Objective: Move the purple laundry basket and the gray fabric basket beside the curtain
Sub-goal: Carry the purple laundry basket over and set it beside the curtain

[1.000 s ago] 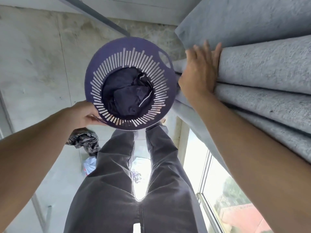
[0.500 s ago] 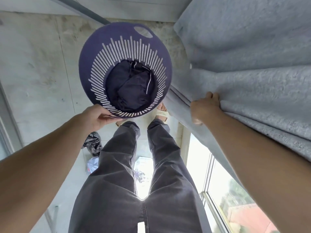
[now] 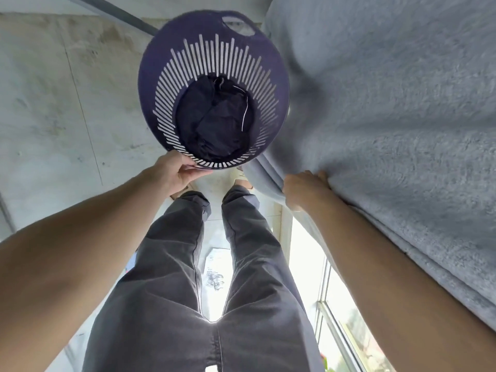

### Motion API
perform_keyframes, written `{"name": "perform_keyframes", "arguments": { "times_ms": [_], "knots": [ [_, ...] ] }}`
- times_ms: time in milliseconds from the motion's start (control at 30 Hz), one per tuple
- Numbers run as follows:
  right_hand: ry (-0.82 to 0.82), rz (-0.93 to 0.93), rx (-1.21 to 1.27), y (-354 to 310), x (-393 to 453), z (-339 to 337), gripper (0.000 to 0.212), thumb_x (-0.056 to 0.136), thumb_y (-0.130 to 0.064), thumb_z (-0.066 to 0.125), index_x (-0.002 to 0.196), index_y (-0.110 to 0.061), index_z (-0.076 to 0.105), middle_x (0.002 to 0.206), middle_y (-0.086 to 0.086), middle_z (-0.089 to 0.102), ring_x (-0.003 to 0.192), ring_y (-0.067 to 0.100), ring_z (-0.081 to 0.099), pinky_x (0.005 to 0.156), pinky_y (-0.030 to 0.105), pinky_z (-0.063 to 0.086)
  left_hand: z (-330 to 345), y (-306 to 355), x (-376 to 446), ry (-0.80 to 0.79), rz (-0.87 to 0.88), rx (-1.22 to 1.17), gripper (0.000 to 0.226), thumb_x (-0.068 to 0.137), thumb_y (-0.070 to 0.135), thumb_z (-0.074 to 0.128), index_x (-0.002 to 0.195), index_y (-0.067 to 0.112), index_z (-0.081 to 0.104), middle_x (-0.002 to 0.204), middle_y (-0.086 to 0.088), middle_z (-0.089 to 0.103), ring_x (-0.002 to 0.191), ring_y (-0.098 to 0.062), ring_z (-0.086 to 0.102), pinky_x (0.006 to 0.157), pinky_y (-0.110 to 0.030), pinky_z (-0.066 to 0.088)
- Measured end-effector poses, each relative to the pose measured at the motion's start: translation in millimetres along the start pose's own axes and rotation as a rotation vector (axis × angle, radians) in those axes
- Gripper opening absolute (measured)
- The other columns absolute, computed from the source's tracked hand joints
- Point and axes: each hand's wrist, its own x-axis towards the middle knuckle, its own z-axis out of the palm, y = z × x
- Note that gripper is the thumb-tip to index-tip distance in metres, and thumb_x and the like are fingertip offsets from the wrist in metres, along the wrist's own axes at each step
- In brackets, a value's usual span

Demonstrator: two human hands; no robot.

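The purple laundry basket (image 3: 214,87) sits pressed against the gray curtain (image 3: 389,116), its slotted wall touching the fabric, with dark clothes (image 3: 214,124) heaped inside. The left hand (image 3: 174,170) has its fingers closed on the basket's near rim. The right hand (image 3: 303,189) has its fingers clenched on the curtain's edge beside the basket

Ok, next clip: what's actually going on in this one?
A person is looking down at their own legs while carrying a purple laundry basket by its near rim in the left hand. Dark clothing lies in the bottom of it. The right hand grips a fold of the gray curtain, and the basket sits right against the curtain. The gray fabric basket is not in view.
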Motion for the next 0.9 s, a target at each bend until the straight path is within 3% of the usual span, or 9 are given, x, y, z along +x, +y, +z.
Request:
{"name": "perform_keyframes", "arguments": {
  "times_ms": [200, 367, 467, 533, 633, 733, 900],
  "knots": [
    [0.024, -0.027, 0.097, 9, 8, -10, 0.032, 0.094, -0.006, 0.046, 0.124, -0.016, 0.053, 0.123, 0.004, 0.060, 0.121, 0.028, 0.055, 0.105, 0.047, 0.034, 29, 4, 22, -0.035, 0.056, 0.002, 0.042, 0.084, -0.027, 0.031, 0.103, -0.003, 0.060, 0.104, -0.026, 0.067, 0.096, -0.043, 0.068, 0.082, -0.058, 0.056],
    [0.029, -0.089, 0.116, 21, 22, -10, 0.018, 0.087, 0.000, 0.049, 0.083, -0.016, 0.055, 0.080, 0.000, 0.050, 0.086, 0.031, 0.054, 0.084, 0.037, 0.049, 52, 5, 40, -0.078, 0.076, -0.024, 0.044, 0.085, -0.027, 0.031, 0.107, -0.003, 0.061, 0.106, -0.026, 0.068, 0.098, -0.041, 0.067, 0.087, -0.056, 0.055],
    [0.015, -0.095, 0.124, 23, 24, -11, 0.024, 0.085, 0.004, 0.046, 0.070, -0.015, 0.046, 0.074, 0.002, 0.048, 0.079, 0.030, 0.050, 0.074, 0.033, 0.046, 65, 2, 49, -0.080, 0.088, -0.077, 0.044, 0.085, -0.027, 0.031, 0.103, -0.002, 0.062, 0.100, -0.026, 0.068, 0.095, -0.042, 0.067, 0.087, -0.056, 0.055],
    [0.002, -0.103, 0.135, 25, 23, -11, 0.018, 0.087, 0.002, 0.047, 0.085, -0.012, 0.059, 0.087, 0.005, 0.058, 0.080, 0.030, 0.053, 0.075, 0.034, 0.048, 77, -1, 55, -0.089, 0.084, -0.096, 0.044, 0.086, -0.026, 0.031, 0.109, -0.004, 0.062, 0.100, -0.027, 0.070, 0.096, -0.044, 0.068, 0.089, -0.057, 0.054],
    [0.002, -0.112, 0.157, 26, 19, -14, 0.038, 0.092, -0.005, 0.051, 0.127, -0.014, 0.063, 0.119, 0.011, 0.066, 0.099, 0.034, 0.063, 0.085, 0.036, 0.052, 96, -4, 58, -0.126, 0.089, -0.091, 0.042, 0.087, -0.025, 0.032, 0.113, -0.007, 0.060, 0.106, -0.027, 0.069, 0.096, -0.043, 0.067, 0.083, -0.054, 0.057],
    [0.004, -0.120, 0.177, 27, 18, -18, 0.043, 0.092, -0.006, 0.052, 0.133, -0.016, 0.061, 0.128, 0.011, 0.065, 0.113, 0.034, 0.063, 0.090, 0.035, 0.052, 112, -2, 62, -0.140, 0.085, -0.111, 0.050, 0.085, -0.026, 0.032, 0.126, -0.008, 0.056, 0.120, -0.031, 0.063, 0.104, -0.045, 0.064, 0.072, -0.053, 0.060],
    [-0.040, -0.112, 0.208, 31, 23, -23, 0.049, 0.090, -0.002, 0.049, 0.135, -0.018, 0.060, 0.133, 0.008, 0.062, 0.114, 0.033, 0.061, 0.092, 0.037, 0.054, 125, -9, 83, -0.129, 0.044, -0.094, 0.050, 0.088, -0.024, 0.034, 0.133, -0.010, 0.050, 0.122, -0.033, 0.062, 0.104, -0.047, 0.065, 0.072, -0.055, 0.060]
  ]
}}
